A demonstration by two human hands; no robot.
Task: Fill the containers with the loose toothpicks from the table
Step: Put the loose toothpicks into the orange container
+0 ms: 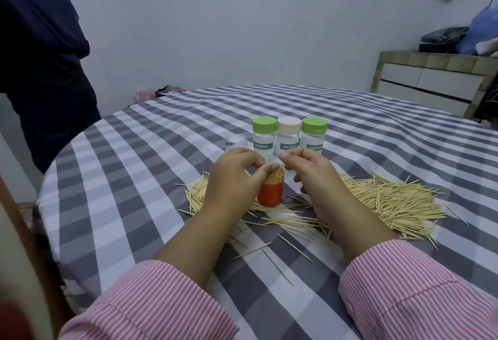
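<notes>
Red container [270,194] at table centre, packed with toothpicks standing upright [275,176], tips above the rim. Looks close to full.

Left hand [233,178] curled over the rim from 9 o'clock, thumb and forefinger pinching at the bundle top, probably steadying or tamping it. Right hand [310,171] at 3 o'clock of the container, fingertips pinched narrow; cannot tell whether a pick sits between them.

Three capped jars labelled TOOTHPICK at 12 o'clock: green lid [264,138], cream lid [289,137], green lid [314,137]. Clear lidless jar [236,142] at 11 o'clock, likely next to fill.

Loose toothpicks: main heap [390,202] at 3 o'clock, smaller scatter [196,194] at 9 o'clock, strays toward 6. Plenty left.

Checked tablecloth [134,204] underneath.
</notes>
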